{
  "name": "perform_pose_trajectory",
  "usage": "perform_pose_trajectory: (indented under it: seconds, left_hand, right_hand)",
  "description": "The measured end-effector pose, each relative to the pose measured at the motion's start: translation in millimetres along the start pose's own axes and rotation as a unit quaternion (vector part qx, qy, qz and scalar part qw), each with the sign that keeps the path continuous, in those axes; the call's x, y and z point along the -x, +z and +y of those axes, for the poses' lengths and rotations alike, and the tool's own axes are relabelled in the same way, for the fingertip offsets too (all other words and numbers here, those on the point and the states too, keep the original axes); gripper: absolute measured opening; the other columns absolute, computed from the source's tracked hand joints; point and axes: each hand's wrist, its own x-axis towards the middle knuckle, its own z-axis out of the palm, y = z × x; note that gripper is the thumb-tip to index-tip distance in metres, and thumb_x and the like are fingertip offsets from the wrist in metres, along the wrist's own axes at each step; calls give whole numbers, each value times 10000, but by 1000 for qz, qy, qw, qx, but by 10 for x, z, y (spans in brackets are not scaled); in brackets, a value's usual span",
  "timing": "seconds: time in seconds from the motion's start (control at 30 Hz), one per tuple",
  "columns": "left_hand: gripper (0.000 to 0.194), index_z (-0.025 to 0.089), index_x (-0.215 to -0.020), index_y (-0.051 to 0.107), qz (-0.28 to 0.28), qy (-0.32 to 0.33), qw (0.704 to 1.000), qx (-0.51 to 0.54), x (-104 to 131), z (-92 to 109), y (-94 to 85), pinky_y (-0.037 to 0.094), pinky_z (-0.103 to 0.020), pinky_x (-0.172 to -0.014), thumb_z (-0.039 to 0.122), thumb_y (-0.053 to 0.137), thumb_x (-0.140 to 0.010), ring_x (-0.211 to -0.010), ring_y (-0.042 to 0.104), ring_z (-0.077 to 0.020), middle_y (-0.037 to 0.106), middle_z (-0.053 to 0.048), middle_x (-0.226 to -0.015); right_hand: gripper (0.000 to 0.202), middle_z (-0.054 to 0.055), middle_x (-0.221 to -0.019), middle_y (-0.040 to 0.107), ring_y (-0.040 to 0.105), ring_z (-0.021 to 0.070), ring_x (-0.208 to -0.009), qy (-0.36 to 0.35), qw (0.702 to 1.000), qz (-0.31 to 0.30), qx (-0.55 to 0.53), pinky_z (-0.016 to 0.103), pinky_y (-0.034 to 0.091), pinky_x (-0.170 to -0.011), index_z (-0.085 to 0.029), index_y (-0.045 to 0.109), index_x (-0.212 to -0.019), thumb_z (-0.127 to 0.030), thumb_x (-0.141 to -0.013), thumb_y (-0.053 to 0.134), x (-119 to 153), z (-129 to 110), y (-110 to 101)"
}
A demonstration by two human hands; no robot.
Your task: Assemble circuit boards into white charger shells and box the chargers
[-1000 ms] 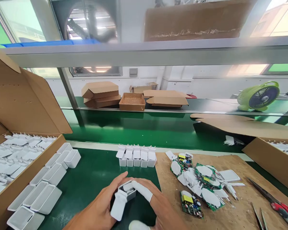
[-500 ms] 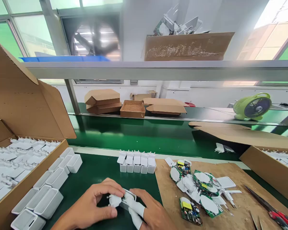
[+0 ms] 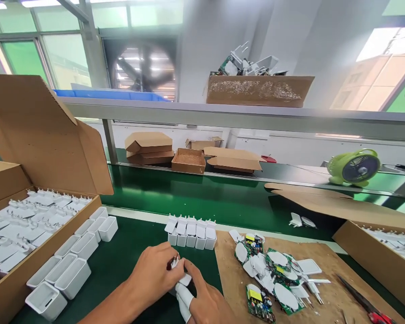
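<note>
Both hands meet low in the middle of the head view, around a small white plastic adapter case (image 3: pixel 185 280). My left hand (image 3: pixel 155 272) is closed, its fingertips pinching the upper end of the case. White covers wrap some fingers of my right hand (image 3: pixel 211 300), which grips the near side. Fingers hide most of the case. Just beyond stands a row of white cases with lids tilted up (image 3: pixel 191 234). On brown paper to the right lies a pile of green circuit boards (image 3: pixel 279 263) with white plastic parts.
Empty white cases (image 3: pixel 72 275) line up beside an open carton (image 3: pixel 87 209) of white parts at left. Red-handled scissors (image 3: pixel 361 297) lie at right, near another carton (image 3: pixel 374 261). A green fan (image 3: pixel 356 167) stands behind, and a metal shelf (image 3: pixel 236 118) crosses overhead.
My left hand has moved up and right, its fingers closing over the end of the case. The case is now more hidden. The camera view has tilted up slightly.
</note>
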Motion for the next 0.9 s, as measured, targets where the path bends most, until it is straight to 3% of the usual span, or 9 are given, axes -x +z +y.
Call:
perform_pose_trajectory:
  seconds: [0.1, 0.17, 0.3, 0.43, 0.53, 0.63, 0.83, 0.9]
  left_hand:
    - [368, 202, -698, 679, 24, 28, 998, -51, -13, 29, 82, 372, -308, -615, 367, 475, -955, -634, 557, -205, 618, -65, -725]
    - [429, 209, -858, 736, 27, 48, 997, -58, 2, 14, 70, 418, -320, -640, 407, 393, -1022, -679, 607, -223, 653, -72, -798]
    - [490, 216, -1224, 708, 49, 44, 998, -5, 82, -133, -81, 480, -310, -682, 480, 316, -1093, -722, 637, -196, 650, -46, -901]
    - [534, 193, -1225, 710, 67, -38, 994, 82, 153, -355, -204, 477, -302, -679, 562, 346, -1096, -709, 599, -180, 578, -15, -837]
    - [547, 189, -1218, 718, 73, -62, 989, 114, 157, -424, -228, 455, -297, -647, 590, 369, -1089, -680, 563, -171, 552, -6, -814]
    - [509, 196, -1225, 720, 77, -46, 988, 125, 151, -419, -221, 456, -289, -645, 563, 392, -1093, -681, 568, -162, 570, -9, -832]
    - [363, 210, -1211, 731, 101, 24, 990, 99, 216, -456, -168, 462, -260, -624, 426, 461, -1100, -657, 586, -139, 600, -1, -803]
    - [331, 207, -1224, 722, 116, 46, 987, 99, 227, -459, -157, 459, -255, -620, 372, 461, -1105, -656, 581, -135, 606, -4, -808]
  right_hand:
    - [567, 220, -1452, 602, 754, 332, -1012, -29, 998, 47, 14, 350, 663, -827, -138, 683, -1163, -30, -612, 604, 20, 62, 111]
    - [435, 227, -1370, 646, 728, 362, -1083, -60, 994, 86, 21, 383, 660, -855, -138, 692, -1050, -59, -635, 591, 22, 90, 128]
    - [557, 197, -1297, 668, 740, 294, -1007, -69, 986, 151, -31, 362, 660, -841, -129, 618, -1282, -49, -740, 519, -7, 90, -30]
    - [589, 148, -1342, 646, 722, 256, -1120, -29, 971, 212, -104, 336, 632, -946, -229, 516, -1455, -50, -895, 476, -39, 87, -187]
    - [569, 107, -1283, 676, 739, 236, -1058, -10, 978, 149, -143, 302, 647, -888, -264, 607, -1348, -40, -834, 511, -72, 95, -186]
    - [528, 88, -1216, 696, 746, 218, -1014, -5, 980, 103, -168, 293, 649, -870, -260, 640, -1291, -47, -829, 499, -111, 93, -145]
    - [594, 114, -1270, 675, 725, 222, -1094, -40, 960, 231, -151, 296, 633, -916, -282, 518, -1455, -42, -913, 473, -110, 112, -166]
    - [584, 119, -1283, 660, 705, 227, -1142, -32, 959, 224, -168, 309, 618, -962, -280, 511, -1457, -38, -926, 485, -92, 132, -163]
